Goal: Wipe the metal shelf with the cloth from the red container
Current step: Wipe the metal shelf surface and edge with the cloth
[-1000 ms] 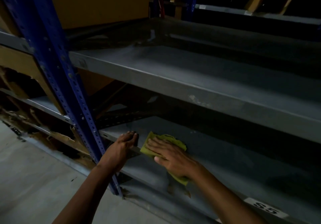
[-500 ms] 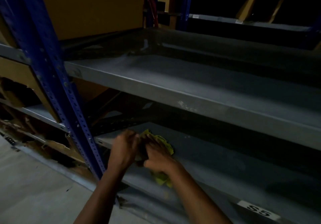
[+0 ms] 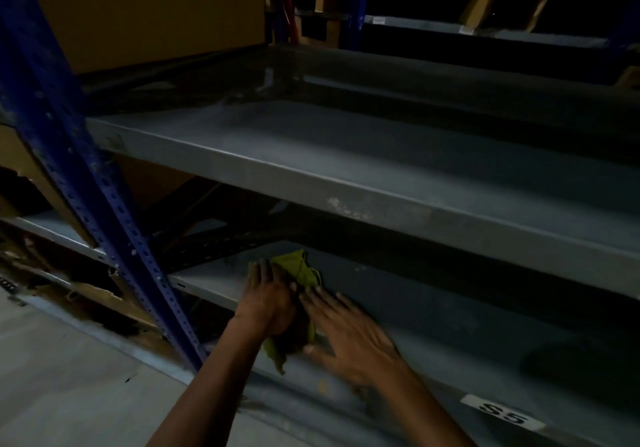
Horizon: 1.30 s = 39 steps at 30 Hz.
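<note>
A yellow-green cloth [image 3: 298, 268] lies bunched on the lower grey metal shelf [image 3: 433, 315], near its left front corner. My left hand [image 3: 266, 302] rests on top of the cloth and grips it; cloth shows beyond the fingers and hangs below the palm over the shelf's front edge. My right hand [image 3: 349, 337] sits just right of the cloth with fingers spread, its fingertips touching the cloth's right side. The red container is not in view.
A blue perforated upright [image 3: 114, 224] stands just left of my left hand. An upper grey shelf [image 3: 346, 169] overhangs the lower one. A white label "S5" [image 3: 502, 413] sits on the lower shelf's front edge. Torn cardboard [image 3: 86, 287] lies at the left, with concrete floor [image 3: 69, 377] below.
The cloth passed from under my right hand into my left hand. My right hand has opened and drawn back to the right. The cloth went from flat to bunched.
</note>
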{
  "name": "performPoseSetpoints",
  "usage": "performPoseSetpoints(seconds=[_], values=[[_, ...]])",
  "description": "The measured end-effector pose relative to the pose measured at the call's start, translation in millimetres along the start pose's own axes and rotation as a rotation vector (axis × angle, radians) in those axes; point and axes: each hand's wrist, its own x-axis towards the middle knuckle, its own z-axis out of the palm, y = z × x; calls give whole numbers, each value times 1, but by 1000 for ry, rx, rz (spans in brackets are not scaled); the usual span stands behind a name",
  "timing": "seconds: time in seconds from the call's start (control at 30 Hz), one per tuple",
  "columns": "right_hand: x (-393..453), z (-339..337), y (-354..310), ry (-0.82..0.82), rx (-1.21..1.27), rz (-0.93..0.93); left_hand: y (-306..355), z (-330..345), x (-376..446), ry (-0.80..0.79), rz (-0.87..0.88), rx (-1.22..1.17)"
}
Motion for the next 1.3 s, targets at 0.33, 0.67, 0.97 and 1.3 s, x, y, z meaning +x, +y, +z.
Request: performPoseSetpoints(seconds=[0.33,0.67,0.97,1.3], values=[[-3,4,-2,131,-35,169,-13,-2,20,173,169,-128],[-21,-1,-2,207,-58,266,15,-3,-3,133,303,-79],[-96,-9,35,150,-159,347,-27,-4,6,115,146,-85],[-97,-12,33,127,-161,340,53,10,7,153,317,-44]])
